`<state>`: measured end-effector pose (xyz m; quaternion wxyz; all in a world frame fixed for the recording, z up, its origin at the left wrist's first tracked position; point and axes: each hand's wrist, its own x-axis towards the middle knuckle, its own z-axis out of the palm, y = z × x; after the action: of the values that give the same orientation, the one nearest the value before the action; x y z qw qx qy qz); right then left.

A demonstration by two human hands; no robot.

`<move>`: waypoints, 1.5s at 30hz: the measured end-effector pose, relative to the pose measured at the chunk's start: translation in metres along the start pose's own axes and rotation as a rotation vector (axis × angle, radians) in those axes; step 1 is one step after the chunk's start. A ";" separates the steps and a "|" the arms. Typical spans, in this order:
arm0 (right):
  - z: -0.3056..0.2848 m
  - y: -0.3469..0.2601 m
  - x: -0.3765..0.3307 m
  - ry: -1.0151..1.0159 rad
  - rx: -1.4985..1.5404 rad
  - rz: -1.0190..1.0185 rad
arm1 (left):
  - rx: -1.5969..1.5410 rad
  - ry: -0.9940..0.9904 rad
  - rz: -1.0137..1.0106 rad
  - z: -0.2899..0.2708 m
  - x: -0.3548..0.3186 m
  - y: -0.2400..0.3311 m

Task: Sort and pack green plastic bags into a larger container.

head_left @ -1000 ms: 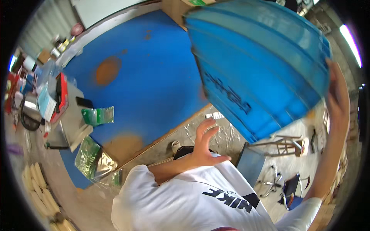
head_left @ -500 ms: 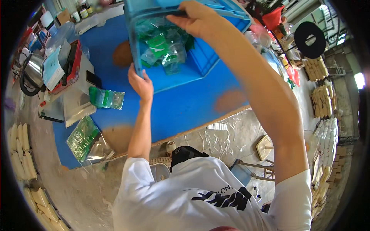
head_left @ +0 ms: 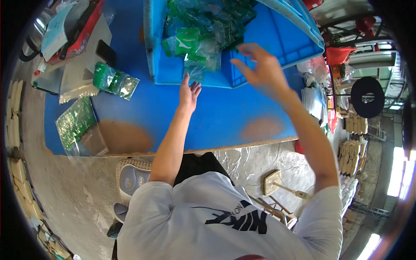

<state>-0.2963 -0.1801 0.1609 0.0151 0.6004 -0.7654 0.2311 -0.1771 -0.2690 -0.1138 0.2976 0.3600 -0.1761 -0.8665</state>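
Note:
A blue plastic crate (head_left: 268,39) sits on the blue table (head_left: 203,117), full of green parts in clear bags (head_left: 203,30). My left hand (head_left: 189,92) reaches up to the crate's near wall, fingers apart, its tips touching a bag at the rim. My right hand (head_left: 260,69) hovers over the crate's near right corner, fingers spread, holding nothing.
A bag of green parts (head_left: 113,82) lies left of the crate. A green circuit board in a clear bag (head_left: 76,123) lies at the table's near left corner. Grey boxes and a red item (head_left: 78,30) stand at the far left. A stool (head_left: 277,184) stands on the floor.
The crate, held up in the air a second ago, now rests on the table. My right hand has let go of its rim and drawn back. My left hand stays at the near wall.

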 end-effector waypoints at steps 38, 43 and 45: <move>0.141 0.254 0.319 -0.261 -0.869 -0.087 | -0.556 -0.071 -0.317 0.082 0.135 -0.003; 0.118 0.223 0.274 -0.252 -0.797 -0.026 | -0.530 -0.141 -0.172 0.089 0.181 -0.082; 0.098 0.238 0.265 -0.270 -0.739 -0.016 | -0.603 -0.173 -0.030 0.077 0.201 -0.096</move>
<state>-0.5656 -0.4177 0.0732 0.1313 0.5856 -0.7874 -0.1409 -0.3834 -0.3181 -0.2158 0.3619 0.1831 0.0695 -0.9114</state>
